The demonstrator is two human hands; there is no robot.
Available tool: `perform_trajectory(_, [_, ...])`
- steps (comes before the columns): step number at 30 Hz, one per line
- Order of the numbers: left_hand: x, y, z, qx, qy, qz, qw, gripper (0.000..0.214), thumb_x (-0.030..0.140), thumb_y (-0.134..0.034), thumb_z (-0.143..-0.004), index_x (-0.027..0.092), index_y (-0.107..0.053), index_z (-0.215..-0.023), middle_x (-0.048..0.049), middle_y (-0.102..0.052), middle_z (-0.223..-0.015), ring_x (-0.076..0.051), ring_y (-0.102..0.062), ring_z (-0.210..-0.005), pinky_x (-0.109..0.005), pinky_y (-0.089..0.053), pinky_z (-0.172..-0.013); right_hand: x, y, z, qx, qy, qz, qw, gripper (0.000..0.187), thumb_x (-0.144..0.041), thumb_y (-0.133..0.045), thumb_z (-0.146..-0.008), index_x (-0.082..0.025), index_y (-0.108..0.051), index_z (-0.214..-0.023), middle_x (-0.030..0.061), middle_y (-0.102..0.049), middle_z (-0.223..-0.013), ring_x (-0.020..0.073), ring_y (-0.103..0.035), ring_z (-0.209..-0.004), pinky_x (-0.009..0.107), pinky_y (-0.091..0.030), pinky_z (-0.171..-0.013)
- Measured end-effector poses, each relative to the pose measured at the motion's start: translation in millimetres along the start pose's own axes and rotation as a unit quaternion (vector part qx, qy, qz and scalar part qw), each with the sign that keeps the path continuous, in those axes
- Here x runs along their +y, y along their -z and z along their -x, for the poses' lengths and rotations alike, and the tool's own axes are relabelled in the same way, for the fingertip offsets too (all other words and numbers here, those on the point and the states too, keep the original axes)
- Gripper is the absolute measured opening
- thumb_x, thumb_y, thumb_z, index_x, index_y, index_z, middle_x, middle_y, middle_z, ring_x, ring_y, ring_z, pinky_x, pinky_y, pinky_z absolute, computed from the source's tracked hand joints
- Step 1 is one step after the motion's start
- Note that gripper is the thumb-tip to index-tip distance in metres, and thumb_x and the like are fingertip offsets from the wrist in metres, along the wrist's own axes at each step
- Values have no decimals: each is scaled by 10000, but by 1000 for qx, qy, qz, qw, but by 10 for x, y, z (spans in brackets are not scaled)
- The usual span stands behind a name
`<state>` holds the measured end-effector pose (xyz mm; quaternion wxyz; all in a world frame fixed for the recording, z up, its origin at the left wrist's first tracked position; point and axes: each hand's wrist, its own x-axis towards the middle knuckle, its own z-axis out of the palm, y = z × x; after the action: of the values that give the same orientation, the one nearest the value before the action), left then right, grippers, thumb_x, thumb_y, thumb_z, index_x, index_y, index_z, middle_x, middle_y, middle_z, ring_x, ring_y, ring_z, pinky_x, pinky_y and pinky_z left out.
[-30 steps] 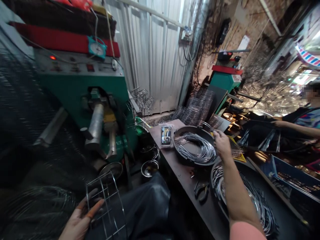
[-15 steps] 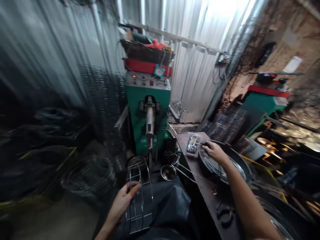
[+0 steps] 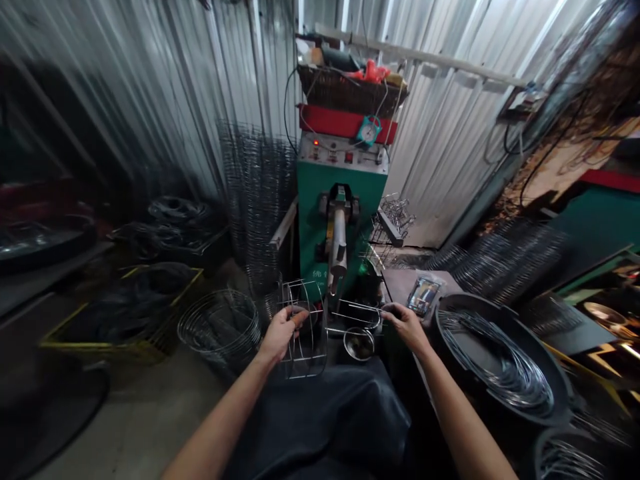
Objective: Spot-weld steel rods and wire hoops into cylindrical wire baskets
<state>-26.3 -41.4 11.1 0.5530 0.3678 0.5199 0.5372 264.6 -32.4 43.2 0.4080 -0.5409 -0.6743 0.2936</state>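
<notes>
Fingers of my L hand are shut round the wire cage, held approx. upright; R fingers pinch thin steel rods, long axis running approx. horiz. left to the cage (can't tell if tips touch), over a steel bowl.

A green machine with a red band and a round gauge stands against a corrugated metal wall. Tall wire mesh stands beside it, a yellow crate of dark coils sits on the floor, and a phone lies on the desk.
</notes>
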Motion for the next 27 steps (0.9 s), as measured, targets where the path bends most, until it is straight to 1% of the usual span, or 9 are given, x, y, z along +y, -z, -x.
perform_trajectory(2, [-60, -48, -43, -4, 8, 5, 1000, 348, 414, -719, -528, 164, -586, -730, 39, -504, -610, -85, -430, -549, -191, -286, -457, 75, -83, -37, -4, -6, -13, 1000, 235, -405, -568, -725, -176, -610, -757, 11, -614, -724, 158, -557, -723, 268, -435, -682])
perform_trajectory(6, [-117, -109, -89, -15, 24, 16, 999, 360, 408, -732, -518, 164, -583, -738, 36, -512, -639, -81, -430, -554, -185, -278, -437, 211, -185, -109, 5, 15, -19, 1000, 203, -379, -567, -739, -182, -589, -782, 4, -591, -747, 149, -541, -739, 259, -425, -700])
perform_trajectory(8, [-118, -117, -104, -17, 31, 19, 999, 364, 408, -738, -511, 165, -585, -733, 39, -507, -632, -78, -427, -553, -182, -276, -434, 247, -210, -123, -17, 8, -21, 1000, 198, -375, -573, -742, -184, -590, -792, 3, -595, -762, 148, -545, -753, 259, -424, -712])
perform_trajectory(11, [-110, -114, -131, -17, 40, 20, 999, 375, 414, -747, -496, 165, -586, -725, 46, -491, -609, -73, -417, -541, -177, -268, -427, 268, -233, -128, -68, -17, -28, 997, 207, -385, -591, -735, -181, -606, -769, 7, -608, -771, 152, -558, -761, 263, -430, -717])
perform_trajectory(13, [-105, -112, -150, -20, 47, 19, 999, 377, 413, -751, -488, 163, -587, -717, 47, -483, -597, -71, -410, -536, -175, -263, -421, 277, -248, -139, -78, -14, -28, 996, 214, -394, -583, -745, -182, -615, -744, 16, -613, -779, 157, -563, -774, 272, -431, -735])
perform_trajectory(15, [-99, -116, -169, -26, 51, 19, 998, 374, 411, -755, -481, 161, -590, -704, 49, -468, -578, -70, -396, -525, -174, -256, -412, 294, -265, -163, -67, 5, -15, 998, 213, -395, -567, -762, -189, -617, -739, 24, -615, -796, 162, -561, -796, 282, -425, -763])
perform_trajectory(18, [-81, -131, -188, -33, 53, 19, 998, 368, 405, -759, -474, 158, -594, -691, 51, -453, -559, -68, -381, -515, -175, -251, -407, 342, -289, -217, -42, 31, 12, 999, 198, -385, -546, -782, -198, -604, -750, 30, -606, -809, 164, -554, -801, 282, -419, -764])
perform_trajectory(23, [-57, -166, -219, -34, 59, 21, 997, 352, 384, -757, -481, 152, -605, -698, 43, -465, -572, -68, -391, -528, -167, -249, -409, 452, -333, -293, -13, 47, 26, 998, 207, -385, -511, -807, -197, -576, -752, 36, -584, -817, 163, -543, -795, 276, -414, -750])
perform_trajectory(27, [-70, -188, -271, -41, 61, 27, 997, 340, 365, -759, -483, 144, -609, -693, 43, -451, -561, -63, -369, -510, -165, -227, -392, 516, -367, -332, -5, 57, 24, 998, 203, -384, -506, -813, -199, -572, -760, 34, -578, -823, 162, -536, -798, 273, -408, -756])
